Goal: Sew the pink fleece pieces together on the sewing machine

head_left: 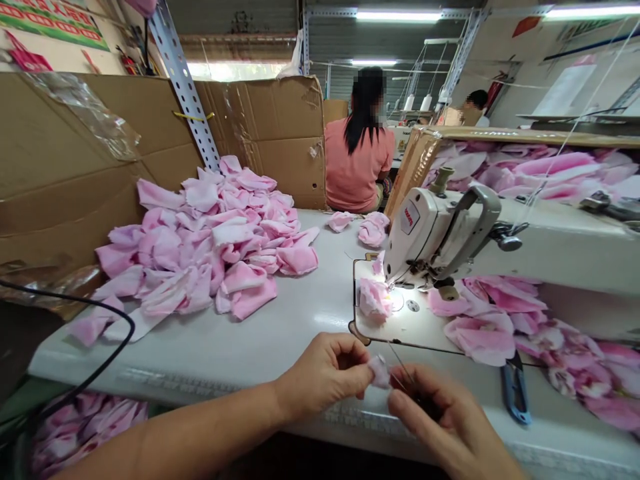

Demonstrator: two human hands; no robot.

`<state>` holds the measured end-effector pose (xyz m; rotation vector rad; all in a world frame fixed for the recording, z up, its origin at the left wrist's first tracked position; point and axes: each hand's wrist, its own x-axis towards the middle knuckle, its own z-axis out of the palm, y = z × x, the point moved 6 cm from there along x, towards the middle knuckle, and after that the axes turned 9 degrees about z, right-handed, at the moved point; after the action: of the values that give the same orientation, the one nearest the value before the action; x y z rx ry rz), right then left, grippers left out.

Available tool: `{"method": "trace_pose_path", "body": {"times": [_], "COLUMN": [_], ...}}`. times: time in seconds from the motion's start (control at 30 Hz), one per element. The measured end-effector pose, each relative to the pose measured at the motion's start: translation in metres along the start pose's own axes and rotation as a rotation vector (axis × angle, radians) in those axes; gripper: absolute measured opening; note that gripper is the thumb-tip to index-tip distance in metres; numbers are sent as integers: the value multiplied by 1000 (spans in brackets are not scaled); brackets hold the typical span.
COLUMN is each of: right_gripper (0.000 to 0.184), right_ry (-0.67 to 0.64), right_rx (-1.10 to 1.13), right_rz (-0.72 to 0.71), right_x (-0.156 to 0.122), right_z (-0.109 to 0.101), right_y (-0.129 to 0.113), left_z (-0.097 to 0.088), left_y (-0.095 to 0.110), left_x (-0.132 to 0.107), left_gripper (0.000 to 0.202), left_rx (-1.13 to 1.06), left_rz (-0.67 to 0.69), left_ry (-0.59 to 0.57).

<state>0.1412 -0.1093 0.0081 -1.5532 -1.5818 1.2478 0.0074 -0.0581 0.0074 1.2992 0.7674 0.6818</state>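
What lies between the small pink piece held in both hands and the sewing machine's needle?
Nothing solid: the left hand and right hand pinch the small pink piece directly, and only bare machine plate lies ahead. Another pink scrap sits just left of the needle.

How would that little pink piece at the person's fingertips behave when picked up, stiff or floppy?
Probably floppy: the small pink piece looks crumpled where the left hand pinches it, close to the right hand. It is likely very light, since fingertips alone hold it up. It seems unlikely to roll, as similar pieces in the pile lie slumped and folded on the table.
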Motion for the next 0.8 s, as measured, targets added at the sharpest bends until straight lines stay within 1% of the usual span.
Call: {"method": "trace_pose_path", "body": {"times": [0.07, 0.13, 0.27, 0.33, 0.43, 0.5, 0.57, 0.63, 0.8], "right_gripper": [37, 41, 35, 32, 33, 35, 36, 36, 32], "right_ry": [38, 104, 224, 210, 94, 27, -2, 1, 73], "right_rx": [48, 56, 24, 12, -2, -2, -2, -7, -64], "right_rz": [66, 103, 79, 91, 143, 158, 160, 140, 26], "right_x": [-6, -11, -14, -13, -12, -12, -12, -11, -8], "right_z": [-10, -20, -33, -32, -24, -18, -14, -12, -10], "right_y": [6, 13, 25, 31, 36, 35, 31, 26, 16], "left_z": [-3, -5, -2, 0, 3, 4, 5, 5, 7], "left_y": [1, 0, -4, -5, -3, -1, -1, -2, -5], "left_x": [5, 10, 15, 15, 15, 15, 16, 16, 17], "left_gripper": [21, 19, 16, 17, 18, 18, 18, 18, 22], "left_rx": [-29, -64, -120, -149, -188, -197, -192, -183, -218], "left_rz": [0, -6, -24, -31, -40, -43, -46, -53, -66], "left_ry": [65, 116, 141, 144, 144, 151, 158, 156, 142]}}
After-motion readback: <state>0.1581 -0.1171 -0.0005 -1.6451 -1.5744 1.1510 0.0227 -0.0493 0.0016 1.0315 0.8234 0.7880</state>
